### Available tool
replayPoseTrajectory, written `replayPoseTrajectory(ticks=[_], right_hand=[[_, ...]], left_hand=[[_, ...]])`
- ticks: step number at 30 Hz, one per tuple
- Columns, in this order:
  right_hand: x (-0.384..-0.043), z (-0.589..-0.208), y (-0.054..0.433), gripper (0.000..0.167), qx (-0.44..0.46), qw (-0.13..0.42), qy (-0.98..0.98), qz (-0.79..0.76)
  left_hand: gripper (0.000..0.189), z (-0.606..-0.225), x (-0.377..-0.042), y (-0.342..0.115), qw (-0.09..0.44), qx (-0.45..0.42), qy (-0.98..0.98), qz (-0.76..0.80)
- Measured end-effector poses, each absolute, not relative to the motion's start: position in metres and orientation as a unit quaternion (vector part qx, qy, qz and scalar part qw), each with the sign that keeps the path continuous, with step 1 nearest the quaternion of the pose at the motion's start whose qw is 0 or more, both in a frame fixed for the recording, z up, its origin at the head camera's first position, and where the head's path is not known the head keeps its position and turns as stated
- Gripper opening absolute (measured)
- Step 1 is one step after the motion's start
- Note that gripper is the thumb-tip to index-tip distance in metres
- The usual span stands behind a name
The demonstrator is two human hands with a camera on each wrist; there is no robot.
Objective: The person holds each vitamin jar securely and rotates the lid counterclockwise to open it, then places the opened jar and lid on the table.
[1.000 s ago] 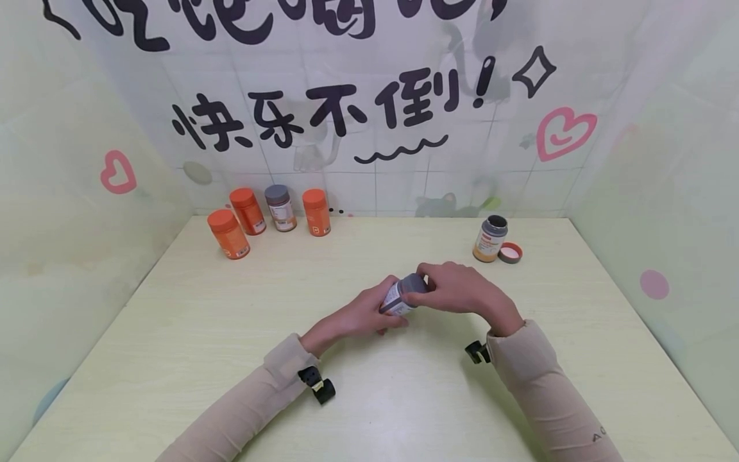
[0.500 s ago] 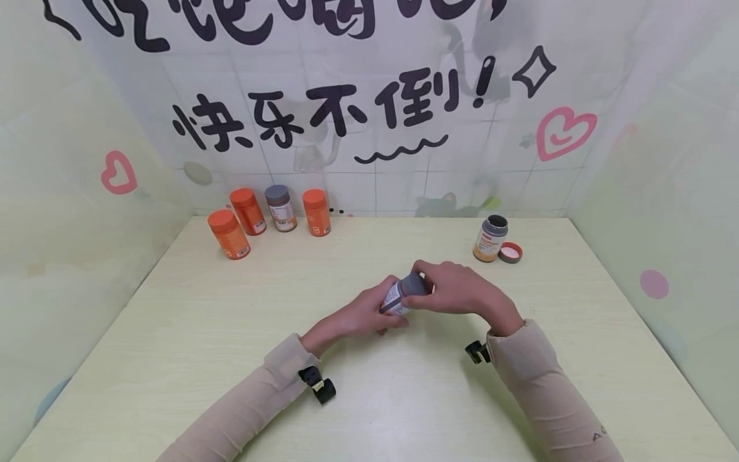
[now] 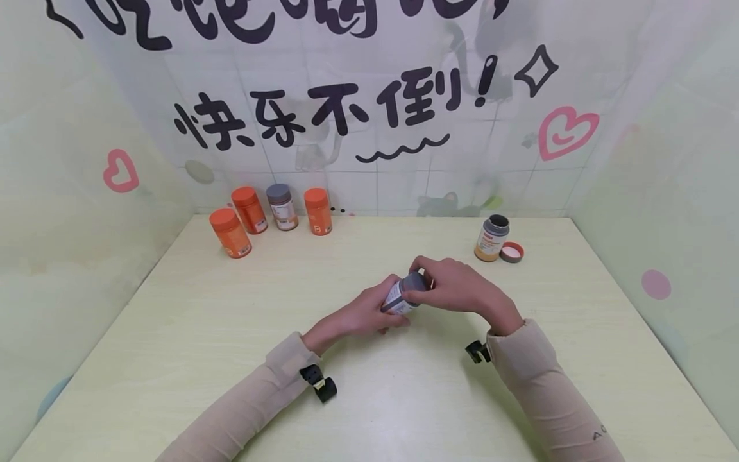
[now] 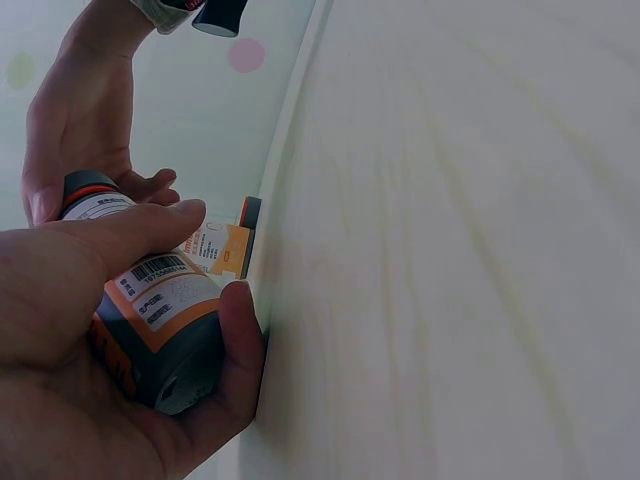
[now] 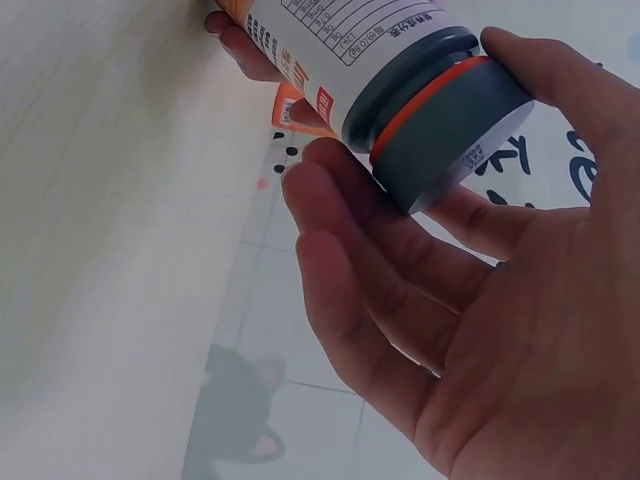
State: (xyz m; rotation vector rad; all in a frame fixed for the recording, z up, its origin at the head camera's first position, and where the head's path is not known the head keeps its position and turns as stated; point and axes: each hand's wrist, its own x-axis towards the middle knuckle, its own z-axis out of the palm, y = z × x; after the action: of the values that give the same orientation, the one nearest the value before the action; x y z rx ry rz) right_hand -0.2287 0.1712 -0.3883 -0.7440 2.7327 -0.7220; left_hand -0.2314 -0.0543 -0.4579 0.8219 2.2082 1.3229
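Observation:
My left hand (image 3: 365, 312) grips the body of a grey supplement bottle (image 3: 396, 301) with a white and orange label, held tilted above the middle of the table. The bottle's grey cap (image 5: 455, 130) points up to the right, and an orange band shows along its lower rim. My right hand (image 3: 462, 286) pinches that cap between thumb and fingers; its other fingers are loosely bent below. In the left wrist view, the thumb (image 4: 150, 228) lies across the label (image 4: 165, 285) and a finger curls round the base.
At the back right stands an uncapped grey bottle (image 3: 491, 242), its lid (image 3: 511, 252) lying upside down beside it. Several capped bottles line the back left: orange ones (image 3: 231, 237) and a grey-capped one (image 3: 283, 212). Printed sheeting (image 3: 369, 186) encloses the table's back and sides.
Both hands stay on the same bottle at nearly the same spot. The right hand's fingers shift slightly on the cap. The head view tilts a little.

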Motion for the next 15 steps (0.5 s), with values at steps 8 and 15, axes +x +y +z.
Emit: replayPoseTrajectory(ticks=[8,15], right_hand=[[-0.2285,-0.3863,0.1740,0.047,-0.240,0.127,0.939,-0.209],[-0.2295,-0.3872,0.1751,0.048,-0.242,0.131,0.940,-0.203]], left_hand=[[0.051,-0.4576,-0.2310,-0.0541,0.221,0.292,0.796,0.482],[0.051,-0.4588,-0.2318,-0.0541,0.222,0.292,0.795,0.484]])
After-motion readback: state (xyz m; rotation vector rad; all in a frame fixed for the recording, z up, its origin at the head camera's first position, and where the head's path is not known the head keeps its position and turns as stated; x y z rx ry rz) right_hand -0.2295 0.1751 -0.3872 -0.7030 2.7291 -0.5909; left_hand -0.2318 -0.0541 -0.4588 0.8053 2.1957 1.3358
